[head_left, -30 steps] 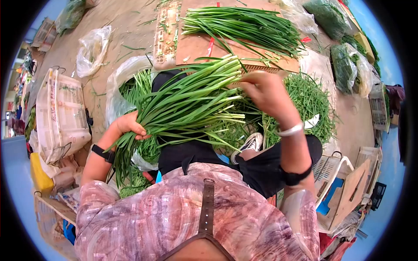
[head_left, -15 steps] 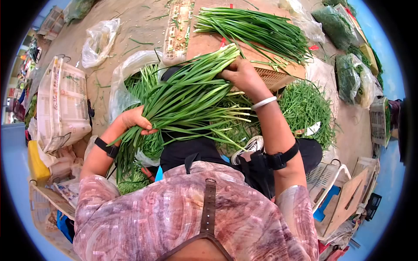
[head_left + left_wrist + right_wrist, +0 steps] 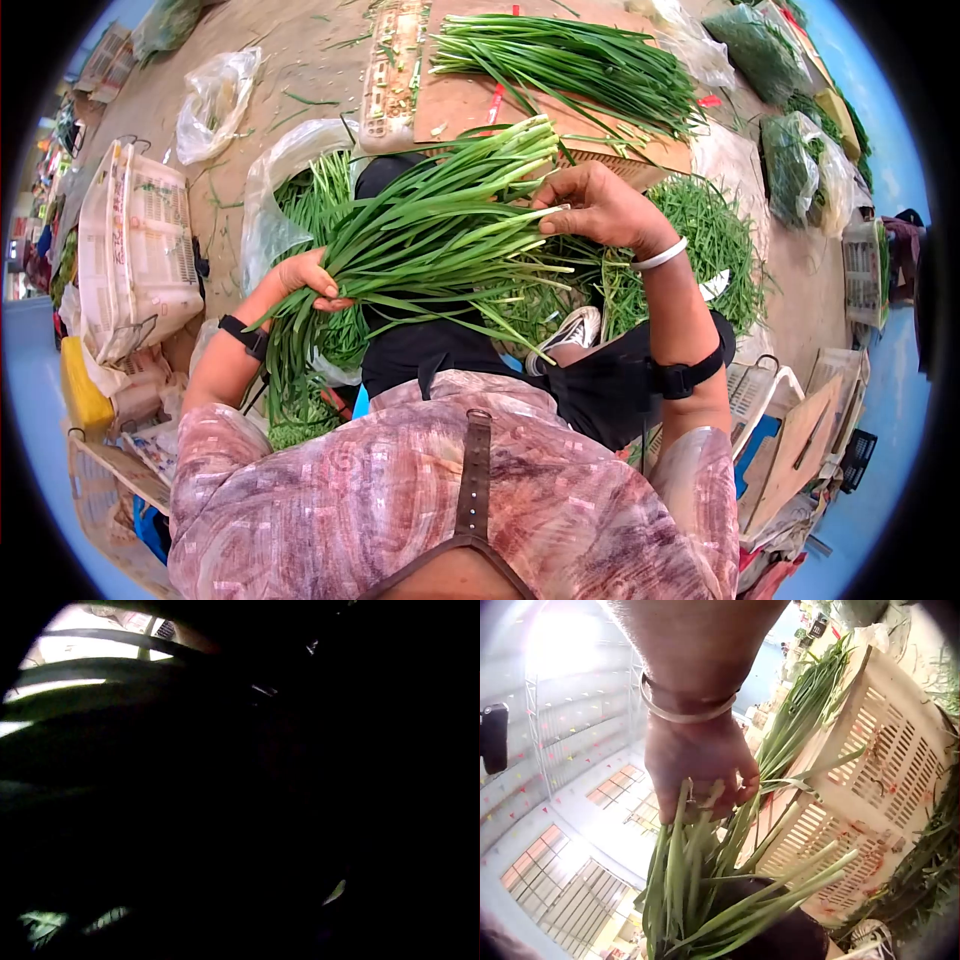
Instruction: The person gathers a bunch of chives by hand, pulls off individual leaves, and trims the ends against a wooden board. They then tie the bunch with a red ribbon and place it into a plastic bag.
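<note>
My left hand (image 3: 310, 278) grips a large bunch of garlic chives (image 3: 430, 220) near its leafy end, thumb across the leaves. The bunch lies over my lap, with its pale stem ends pointing right and fanned apart. My right hand (image 3: 605, 208) is at those ends, thumb and forefinger pinching a pale stem tip. In the right wrist view, that hand (image 3: 697, 761) hangs over the chive stems (image 3: 679, 862), its fingertips partly hidden. The left wrist view is mostly dark, with leaves (image 3: 90, 671) close across the lens.
Another chive bundle (image 3: 570, 65) lies on a board (image 3: 450, 110) over an upturned crate (image 3: 900, 750). Loose greens (image 3: 700, 220) are heaped at right, a white blade-like piece (image 3: 714, 286) on them. A plastic bag (image 3: 262, 200) of greens sits left, near a white crate (image 3: 140, 250).
My right hand reached in to the stem ends, then drew back slightly right, now pinching a stem tip. My left hand keeps its grip on the bunch.
</note>
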`<state>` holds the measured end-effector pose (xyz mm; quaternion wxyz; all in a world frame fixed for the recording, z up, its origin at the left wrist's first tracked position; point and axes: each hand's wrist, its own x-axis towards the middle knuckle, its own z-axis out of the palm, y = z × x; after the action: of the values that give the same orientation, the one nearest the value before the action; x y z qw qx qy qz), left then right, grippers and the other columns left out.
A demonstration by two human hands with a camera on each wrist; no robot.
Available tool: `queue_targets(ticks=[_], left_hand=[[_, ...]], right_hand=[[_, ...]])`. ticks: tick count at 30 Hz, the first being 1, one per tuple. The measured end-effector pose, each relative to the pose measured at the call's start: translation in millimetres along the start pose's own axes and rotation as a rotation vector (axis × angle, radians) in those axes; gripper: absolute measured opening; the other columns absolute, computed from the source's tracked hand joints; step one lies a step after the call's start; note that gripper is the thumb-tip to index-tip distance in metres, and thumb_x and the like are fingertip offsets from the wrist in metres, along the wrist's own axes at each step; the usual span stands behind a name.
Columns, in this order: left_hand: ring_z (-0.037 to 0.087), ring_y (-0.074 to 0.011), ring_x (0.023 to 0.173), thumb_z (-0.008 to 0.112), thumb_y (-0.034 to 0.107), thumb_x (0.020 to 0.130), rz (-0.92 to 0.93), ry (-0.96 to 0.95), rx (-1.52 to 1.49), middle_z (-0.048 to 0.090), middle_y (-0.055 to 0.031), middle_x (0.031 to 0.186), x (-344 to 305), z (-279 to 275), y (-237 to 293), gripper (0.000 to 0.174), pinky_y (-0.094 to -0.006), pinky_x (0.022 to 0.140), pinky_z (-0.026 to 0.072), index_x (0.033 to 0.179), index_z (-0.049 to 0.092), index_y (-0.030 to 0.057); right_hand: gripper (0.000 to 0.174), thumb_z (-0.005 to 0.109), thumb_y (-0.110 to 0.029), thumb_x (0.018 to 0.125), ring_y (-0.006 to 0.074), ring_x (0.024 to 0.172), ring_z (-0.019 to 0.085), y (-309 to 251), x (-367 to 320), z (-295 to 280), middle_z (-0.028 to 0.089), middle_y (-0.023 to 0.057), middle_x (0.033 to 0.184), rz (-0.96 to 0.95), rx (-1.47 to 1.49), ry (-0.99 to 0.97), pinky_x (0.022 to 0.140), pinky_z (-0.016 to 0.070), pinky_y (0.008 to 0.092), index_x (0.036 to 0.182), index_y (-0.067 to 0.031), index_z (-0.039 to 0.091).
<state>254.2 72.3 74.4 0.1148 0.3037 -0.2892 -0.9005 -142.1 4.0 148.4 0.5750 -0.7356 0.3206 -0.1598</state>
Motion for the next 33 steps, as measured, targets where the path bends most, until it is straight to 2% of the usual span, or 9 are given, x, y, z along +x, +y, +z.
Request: queue_targets(ticks=[5,9,11,14,19,24,28,31,33], left_hand=[[0.043,-0.0147,0.04,0.071,0.009,0.064,0.027,-0.021,-0.022,0.05,-0.0143,0.062,-0.1,-4.7,-3.2,0.046,-0.0244,0.034,0.0312,0.101,0.048,-0.0061],[0.042,-0.0148,0.04,0.07,0.008,0.064,0.034,0.004,-0.042,0.049,-0.0139,0.061,-1.3,-6.7,-5.8,0.045,-0.0245,0.034,0.0307,0.101,0.048,-0.006],[0.042,-0.0148,0.04,0.07,0.008,0.064,0.031,-0.012,-0.037,0.049,-0.0141,0.061,1.7,-2.2,-1.0,0.044,-0.0245,0.035,0.0307,0.1,0.048,-0.006],[0.042,-0.0148,0.04,0.069,0.008,0.064,0.01,-0.05,-0.022,0.049,-0.0144,0.062,6.0,-7.5,-3.1,0.042,-0.0244,0.035,0.0307,0.098,0.049,-0.0062],[0.043,-0.0143,0.042,0.069,0.008,0.063,0.0,-0.068,0.019,0.05,-0.0145,0.063,6.1,-5.7,-0.6,0.038,-0.0242,0.035,0.0311,0.094,0.051,-0.0065],[0.043,-0.0141,0.042,0.069,0.009,0.063,0.047,-0.01,-0.027,0.05,-0.0147,0.064,-1.0,-4.2,-9.3,0.04,-0.0238,0.035,0.0317,0.094,0.051,-0.0069],[0.044,-0.0136,0.042,0.069,0.01,0.069,0.028,-0.169,-0.052,0.05,-0.0131,0.062,-0.7,-22.9,-15.4,0.039,-0.0241,0.038,0.031,0.098,0.049,-0.0062],[0.044,-0.0141,0.042,0.069,0.01,0.068,0.03,-0.167,0.005,0.05,-0.0143,0.063,1.0,-25.6,-9.9,0.04,-0.0245,0.036,0.0317,0.098,0.049,-0.0069],[0.043,-0.0143,0.041,0.069,0.01,0.062,-0.007,-0.085,0.065,0.052,-0.0152,0.065,0.1,-17.6,-6.2,0.045,-0.0244,0.034,0.0314,0.099,0.05,-0.0075]], right_hand=[[0.01,0.067,-0.008,0.073,0.009,0.064,0.054,1.0,-47.0,-34.9,0.06,0.0022,0.071,0.09,0.085,0.213,0.058,0.044,0.0234,0.076,0.0003,0.062],[0.02,0.073,-0.014,0.069,0.0117,0.066,0.056,13.2,-81.5,-56.8,0.062,0.0035,0.075,0.348,0.018,0.13,0.059,0.0454,0.0266,0.082,-0.0008,0.065],[0.026,0.075,-0.017,0.067,0.0205,0.071,0.06,-3.1,-81.9,-42.0,0.064,0.0071,0.085,0.207,-0.863,0.367,0.062,0.0473,0.0321,0.086,-0.0027,0.065],[0.029,0.076,-0.019,0.064,0.0282,0.077,0.06,-24.3,-40.2,-3.3,0.063,0.0105,0.092,-0.054,-0.435,0.522,0.067,0.0477,0.0372,0.086,-0.0036,0.065],[0.01,0.064,-0.007,0.068,0.0333,0.075,0.057,13.1,10.7,44.3,0.06,0.0141,0.075,-0.181,-0.592,0.575,0.066,0.045,0.0424,0.077,-0.0021,0.062],[0.012,0.064,-0.009,0.074,0.0342,0.062,0.057,23.2,-22.9,20.8,0.059,0.0158,0.07,0.024,-0.483,0.989,0.057,0.0451,0.0434,0.069,-0.0003,0.058],[0.016,0.065,-0.015,0.077,0.0283,0.062,0.061,31.4,-86.3,-27.8,0.061,0.0163,0.068,0.712,-1.052,0.593,0.057,0.0486,0.0351,0.078,0.0007,0.062],[0.019,0.064,-0.016,0.078,0.0242,0.067,0.064,24.2,-92.9,-38.7,0.063,0.0168,0.072,0.424,-1.133,0.64,0.061,0.0499,0.033,0.087,0.0004,0.065],[0.023,0.063,-0.017,0.079,0.0228,0.072,0.064,-9.5,-53.1,-32.2,0.065,0.0172,0.079,0.285,-0.522,0.634,0.065,0.0503,0.0339,0.093,0.001,0.065]])
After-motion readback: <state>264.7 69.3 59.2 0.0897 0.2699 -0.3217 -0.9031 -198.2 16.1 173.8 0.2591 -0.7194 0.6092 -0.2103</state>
